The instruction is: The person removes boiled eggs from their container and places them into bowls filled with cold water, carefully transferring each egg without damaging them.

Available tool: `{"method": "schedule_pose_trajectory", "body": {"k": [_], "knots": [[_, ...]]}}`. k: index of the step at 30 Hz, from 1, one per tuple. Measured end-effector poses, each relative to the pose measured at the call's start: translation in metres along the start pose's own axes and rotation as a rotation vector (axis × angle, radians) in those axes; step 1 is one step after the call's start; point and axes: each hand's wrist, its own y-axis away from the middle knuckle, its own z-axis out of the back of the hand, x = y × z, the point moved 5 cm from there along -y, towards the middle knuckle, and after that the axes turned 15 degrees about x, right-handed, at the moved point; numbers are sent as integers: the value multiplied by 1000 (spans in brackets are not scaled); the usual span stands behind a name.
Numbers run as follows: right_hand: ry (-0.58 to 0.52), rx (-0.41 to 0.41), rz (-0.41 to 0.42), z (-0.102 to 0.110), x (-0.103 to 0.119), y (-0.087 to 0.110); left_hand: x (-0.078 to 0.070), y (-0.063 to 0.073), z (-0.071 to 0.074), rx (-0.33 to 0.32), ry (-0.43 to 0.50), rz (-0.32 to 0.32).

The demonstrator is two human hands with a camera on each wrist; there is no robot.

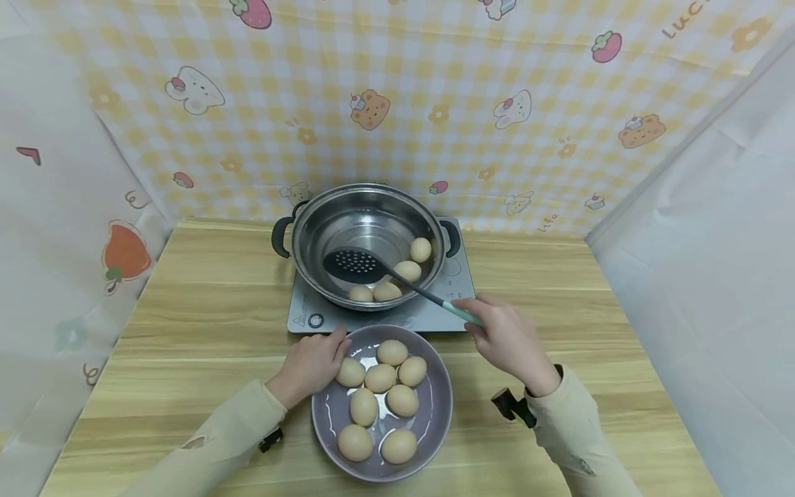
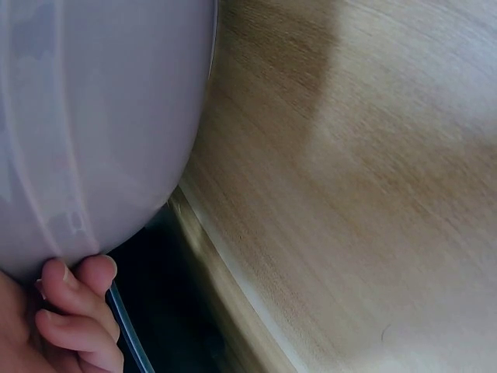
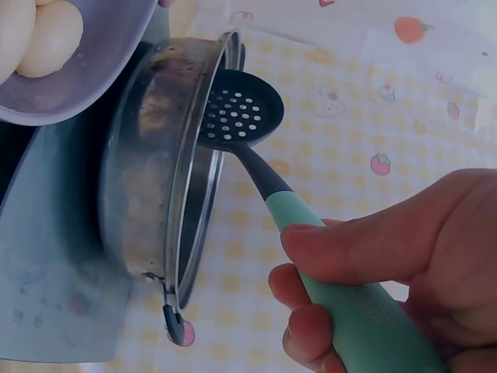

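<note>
My right hand (image 1: 511,339) grips the green handle of a black slotted spoon (image 1: 352,265). Its perforated head carries nothing and hangs over the left half of a steel pot (image 1: 366,310), partly above the rim in the right wrist view. Several eggs (image 1: 420,250) lie inside the pot, along its right and front side. In front of the pot is a purple dish (image 1: 442,407) with several light-brown eggs (image 1: 380,378) on it. My left hand (image 1: 310,366) holds this dish by its upper left rim, with curled fingertips (image 2: 78,291) against its underside in the left wrist view.
The pot stands on a grey induction cooker (image 1: 428,319), its black side handles (image 1: 281,237) sticking out left and right. A wooden table (image 1: 540,442) bears everything. A checked cloth (image 1: 397,90) hangs behind, and white sheets (image 1: 702,200) hang at both sides.
</note>
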Motion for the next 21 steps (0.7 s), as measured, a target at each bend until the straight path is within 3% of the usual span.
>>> {"method": "schedule_pose_trajectory", "body": {"k": [7, 21], "knots": [[15, 35, 7, -4, 1, -5, 1, -1, -1, 27, 16, 4], [-14, 62, 45, 1, 4, 4, 0, -1, -1, -9, -1, -11]]}}
